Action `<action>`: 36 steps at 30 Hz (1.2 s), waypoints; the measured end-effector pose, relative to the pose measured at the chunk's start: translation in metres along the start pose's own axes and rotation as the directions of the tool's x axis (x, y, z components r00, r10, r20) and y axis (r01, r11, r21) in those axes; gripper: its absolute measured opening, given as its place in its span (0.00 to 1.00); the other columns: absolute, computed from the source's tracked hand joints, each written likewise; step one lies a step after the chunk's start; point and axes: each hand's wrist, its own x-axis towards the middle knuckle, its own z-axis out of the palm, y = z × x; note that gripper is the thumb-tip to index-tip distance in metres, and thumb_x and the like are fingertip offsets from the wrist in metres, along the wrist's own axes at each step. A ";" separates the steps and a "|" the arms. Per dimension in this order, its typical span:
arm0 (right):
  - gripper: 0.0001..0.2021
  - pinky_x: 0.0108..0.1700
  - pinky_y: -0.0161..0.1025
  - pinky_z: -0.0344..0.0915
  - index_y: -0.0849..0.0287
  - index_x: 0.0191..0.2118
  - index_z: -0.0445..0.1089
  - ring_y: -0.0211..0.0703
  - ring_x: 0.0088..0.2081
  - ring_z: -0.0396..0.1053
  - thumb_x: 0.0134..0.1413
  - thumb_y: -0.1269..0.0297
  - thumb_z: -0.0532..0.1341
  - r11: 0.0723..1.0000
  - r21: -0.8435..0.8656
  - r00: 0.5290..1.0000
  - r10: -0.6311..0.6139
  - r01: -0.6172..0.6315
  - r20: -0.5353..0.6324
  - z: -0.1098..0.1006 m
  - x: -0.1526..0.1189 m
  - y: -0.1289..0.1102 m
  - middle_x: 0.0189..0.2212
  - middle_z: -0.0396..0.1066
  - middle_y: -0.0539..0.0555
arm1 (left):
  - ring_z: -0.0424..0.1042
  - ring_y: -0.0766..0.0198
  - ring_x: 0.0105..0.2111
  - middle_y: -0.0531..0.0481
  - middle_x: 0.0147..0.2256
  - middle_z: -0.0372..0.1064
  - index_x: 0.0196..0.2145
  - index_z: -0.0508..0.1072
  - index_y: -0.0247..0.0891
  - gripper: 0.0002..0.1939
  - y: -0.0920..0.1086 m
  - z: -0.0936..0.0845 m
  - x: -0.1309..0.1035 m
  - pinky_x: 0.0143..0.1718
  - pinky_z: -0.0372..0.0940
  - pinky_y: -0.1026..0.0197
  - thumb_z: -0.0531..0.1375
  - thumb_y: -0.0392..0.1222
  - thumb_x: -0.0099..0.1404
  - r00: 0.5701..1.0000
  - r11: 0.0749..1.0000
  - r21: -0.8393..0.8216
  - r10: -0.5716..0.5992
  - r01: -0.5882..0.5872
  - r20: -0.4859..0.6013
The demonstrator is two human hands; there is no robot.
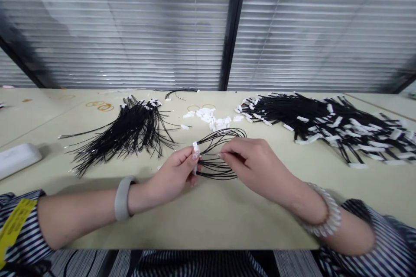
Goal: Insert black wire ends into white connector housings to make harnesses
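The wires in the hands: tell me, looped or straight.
Looped: the wires arc between the left hand and the right hand.

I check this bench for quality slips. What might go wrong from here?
The looped black wires between the left hand and right hand could tangle or slip from the white connector. The loose connectors lie close to the wire bundle and might get swept off.

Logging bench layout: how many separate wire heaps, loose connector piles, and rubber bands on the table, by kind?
Black wire heaps: 2, the bare-ended heap and the connector-tipped heap
Small wire bundle between left hand and right hand: 1
Loose white connector pile: 1
Rubber bands: about 4, far ones faint
Total: about 8
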 end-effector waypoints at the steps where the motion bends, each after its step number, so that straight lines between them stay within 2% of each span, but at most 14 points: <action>1: 0.07 0.31 0.32 0.57 0.59 0.27 0.65 0.33 0.27 0.62 0.53 0.73 0.54 1.000 -0.005 1.000 0.000 0.000 0.003 0.000 0.000 0.000 0.24 0.67 0.47 | 0.58 0.74 0.18 0.56 0.23 0.59 0.28 0.63 0.36 0.13 0.000 0.000 0.000 0.19 0.54 0.68 0.52 0.49 0.62 1.000 1.000 0.010 0.005 -0.005 0.004; 11: 0.07 0.33 0.32 0.57 0.59 0.29 0.66 0.33 0.29 0.62 0.54 0.71 0.52 0.999 -0.042 0.999 0.010 -0.008 0.036 0.004 0.001 0.002 0.26 0.68 0.47 | 0.59 0.73 0.18 0.57 0.23 0.58 0.28 0.61 0.37 0.13 0.001 0.001 -0.001 0.20 0.54 0.68 0.49 0.48 0.64 0.999 0.992 0.125 0.021 -0.024 0.025; 16: 0.08 0.33 0.33 0.56 0.59 0.30 0.65 0.34 0.29 0.61 0.56 0.69 0.50 0.998 -0.066 0.995 0.028 -0.022 0.093 0.005 0.000 0.001 0.26 0.68 0.48 | 0.58 0.73 0.19 0.56 0.23 0.58 0.27 0.61 0.37 0.13 0.000 0.001 -0.002 0.20 0.55 0.68 0.49 0.48 0.64 0.998 0.983 0.179 0.035 -0.043 0.051; 28: 0.13 0.26 0.33 0.48 0.60 0.21 0.52 0.31 0.22 0.51 0.56 0.68 0.49 0.994 -0.039 0.992 0.105 -0.103 0.066 0.008 0.001 -0.003 0.17 0.55 0.46 | 0.58 0.71 0.19 0.55 0.22 0.58 0.26 0.61 0.37 0.14 -0.003 -0.001 -0.003 0.20 0.54 0.67 0.49 0.48 0.64 0.997 0.973 0.221 0.061 -0.068 0.037; 36: 0.11 0.27 0.32 0.51 0.59 0.24 0.57 0.31 0.24 0.54 0.56 0.69 0.49 0.997 0.042 0.989 0.063 -0.069 0.134 0.004 0.001 -0.002 0.20 0.60 0.46 | 0.58 0.71 0.18 0.56 0.22 0.57 0.25 0.61 0.37 0.13 0.001 0.002 -0.003 0.19 0.54 0.67 0.49 0.47 0.64 0.999 0.977 0.207 0.044 -0.049 0.029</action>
